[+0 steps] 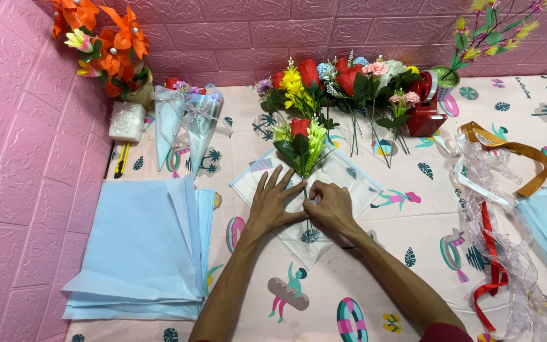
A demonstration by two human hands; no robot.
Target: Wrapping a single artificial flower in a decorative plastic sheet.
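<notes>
Left hand [272, 204] flat, fingers spread, pressing clear cellophane sheet [349, 174]. Right hand [328, 204] pinched shut on stems of small bouquet [300, 144], red rose among yellow blooms, just beyond both hands at table centre. Pale blue tissue stack [144, 247] lying left.

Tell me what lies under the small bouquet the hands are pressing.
Under the small bouquet lies a clear wrapping sheet on the printed tablecloth. Both hands cover the stems.

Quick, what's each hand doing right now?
Left hand: open, pressed flat on the clear wrap.
Right hand: closed, pinching the small bouquet stems.
</notes>
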